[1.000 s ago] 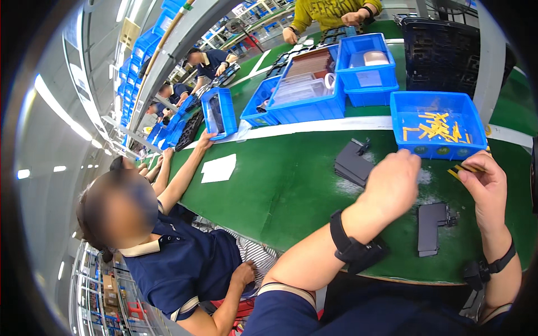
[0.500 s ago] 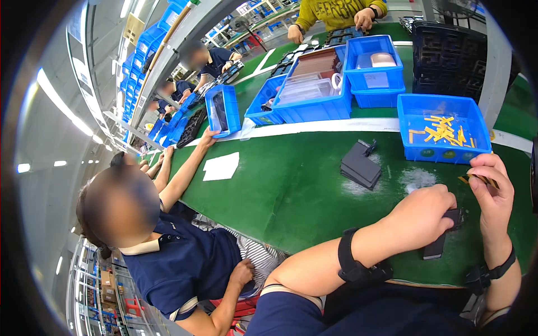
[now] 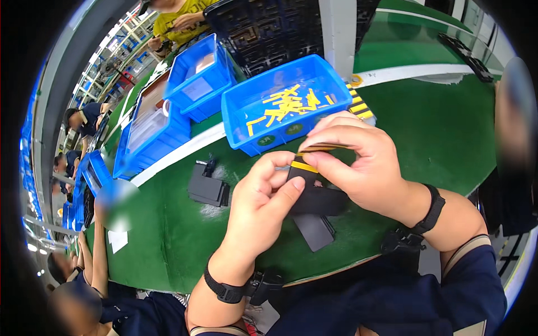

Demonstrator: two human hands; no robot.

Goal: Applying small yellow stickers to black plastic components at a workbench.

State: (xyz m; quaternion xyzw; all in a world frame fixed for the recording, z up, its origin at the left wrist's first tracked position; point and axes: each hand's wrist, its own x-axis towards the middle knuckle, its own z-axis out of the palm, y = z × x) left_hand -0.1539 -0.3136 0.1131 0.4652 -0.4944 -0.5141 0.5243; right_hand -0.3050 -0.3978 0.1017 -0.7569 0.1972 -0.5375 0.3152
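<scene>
Two hands, pinched: left hand [image 3: 259, 204] on black piece [image 3: 318, 200], yellow band [image 3: 305, 166] across; right hand [image 3: 372, 162] on striped strip [image 3: 328, 146], unplaced; dark stack [image 3: 205, 187], top unbanded.

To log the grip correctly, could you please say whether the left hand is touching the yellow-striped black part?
Touching; in the head view the left hand has its thumb pressed on the black part.

A factory assembly workshop: workers [image 3: 88, 120] in navy shirts line the left part of the green workbench [image 3: 145, 243]; at least 3 blue parts bins [image 3: 279, 138] stand on it.
</scene>
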